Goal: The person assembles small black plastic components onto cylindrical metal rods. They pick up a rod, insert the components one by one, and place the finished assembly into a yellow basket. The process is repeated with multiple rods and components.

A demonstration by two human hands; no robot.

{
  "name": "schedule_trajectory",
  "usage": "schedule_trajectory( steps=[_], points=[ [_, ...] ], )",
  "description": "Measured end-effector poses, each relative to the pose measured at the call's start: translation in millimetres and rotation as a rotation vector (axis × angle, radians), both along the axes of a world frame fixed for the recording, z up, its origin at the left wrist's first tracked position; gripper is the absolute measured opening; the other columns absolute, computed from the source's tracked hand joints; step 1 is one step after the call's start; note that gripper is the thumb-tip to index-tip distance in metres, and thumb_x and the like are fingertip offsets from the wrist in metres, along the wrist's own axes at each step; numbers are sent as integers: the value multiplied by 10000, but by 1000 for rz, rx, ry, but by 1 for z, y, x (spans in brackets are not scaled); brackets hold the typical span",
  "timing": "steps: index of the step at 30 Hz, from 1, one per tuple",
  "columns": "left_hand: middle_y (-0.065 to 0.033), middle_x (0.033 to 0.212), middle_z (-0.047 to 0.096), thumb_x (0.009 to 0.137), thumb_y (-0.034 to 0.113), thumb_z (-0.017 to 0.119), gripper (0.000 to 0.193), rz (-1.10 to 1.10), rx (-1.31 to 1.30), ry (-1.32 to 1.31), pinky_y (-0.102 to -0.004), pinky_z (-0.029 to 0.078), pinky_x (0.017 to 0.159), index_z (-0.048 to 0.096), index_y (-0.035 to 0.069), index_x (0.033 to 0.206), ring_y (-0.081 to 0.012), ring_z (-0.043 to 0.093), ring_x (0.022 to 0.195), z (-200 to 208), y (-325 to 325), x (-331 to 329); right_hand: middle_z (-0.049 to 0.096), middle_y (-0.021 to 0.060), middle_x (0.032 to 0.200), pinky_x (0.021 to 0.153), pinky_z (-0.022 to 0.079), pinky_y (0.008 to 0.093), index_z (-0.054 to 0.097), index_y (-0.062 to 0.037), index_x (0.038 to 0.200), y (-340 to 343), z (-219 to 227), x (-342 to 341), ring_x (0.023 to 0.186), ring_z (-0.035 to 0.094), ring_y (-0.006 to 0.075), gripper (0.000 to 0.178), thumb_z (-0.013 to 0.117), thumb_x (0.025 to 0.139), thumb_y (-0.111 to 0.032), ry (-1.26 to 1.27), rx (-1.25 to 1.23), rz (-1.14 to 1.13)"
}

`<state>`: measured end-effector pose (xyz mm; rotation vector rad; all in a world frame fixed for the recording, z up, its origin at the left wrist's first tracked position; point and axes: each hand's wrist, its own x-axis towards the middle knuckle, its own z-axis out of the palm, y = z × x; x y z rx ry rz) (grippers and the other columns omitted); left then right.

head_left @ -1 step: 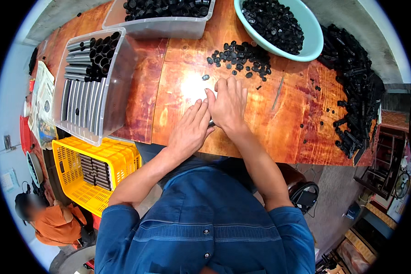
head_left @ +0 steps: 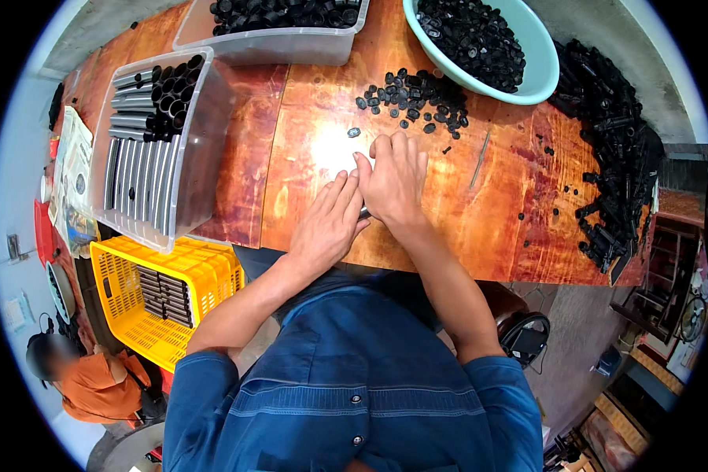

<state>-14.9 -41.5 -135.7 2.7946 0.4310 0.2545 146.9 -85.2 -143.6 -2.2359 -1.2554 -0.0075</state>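
My left hand [head_left: 326,216] lies over the wooden table with its fingers stretched out side by side, fingertips against my right hand. My right hand [head_left: 395,181] is curled over, its thumb pointing up and left beside the left fingertips. A sliver of a shiny dark piece [head_left: 364,212] shows between the two hands; the rest is hidden under them. Just beyond the hands lies a single small oval black part [head_left: 354,132]. Farther off is a loose pile of small black parts [head_left: 417,98], with a thin metal rod [head_left: 480,159] to its right.
At the left stands a clear bin [head_left: 200,169] of metal tubes, above a yellow crate [head_left: 220,259] with more tubes. Another clear bin [head_left: 291,49] and a pale green basin [head_left: 539,82] hold black parts. Black assemblies [head_left: 606,134] heap at right. Another person [head_left: 94,381] sits lower left.
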Motion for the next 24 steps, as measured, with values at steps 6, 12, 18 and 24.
schedule_trajectory(
  steps=[6, 12, 18, 24],
  points=[
    [-240, 1539, 490, 981, 327, 671, 673, -21, 23, 60, -472, 355, 1214, 468, -84, 1474, -378, 445, 1462, 2, 3, 2, 567, 108, 978, 841, 375, 455, 620, -75, 928, 2, -1, 2, 971, 540, 314, 276, 777, 875, -295, 21, -2, -32],
    [-232, 1546, 476, 992, 312, 655, 663, 13, 17, 43, -489, 299, 1248, 440, -27, 1519, -373, 423, 1476, 5, 0, 0, 584, 130, 987, 863, 386, 462, 634, -57, 932, 1, -1, -1, 992, 546, 320, 303, 801, 848, -296, 28, 62, -19],
    [-214, 1547, 474, 1008, 330, 631, 645, -13, -48, 16, -505, 326, 1227, 435, -20, 1512, -382, 429, 1464, 13, 7, 2, 595, 144, 1025, 905, 388, 463, 647, -39, 955, 2, 8, 2, 1035, 546, 330, 298, 777, 876, -296, 61, 30, -23],
    [-232, 1538, 475, 995, 307, 649, 664, -24, -38, 15, -480, 309, 1242, 426, -27, 1522, -386, 426, 1461, 12, 9, 1, 604, 155, 1063, 938, 389, 469, 657, -30, 982, 2, 4, 3, 1066, 548, 331, 302, 757, 892, -299, 54, -1, -16]
  ],
)
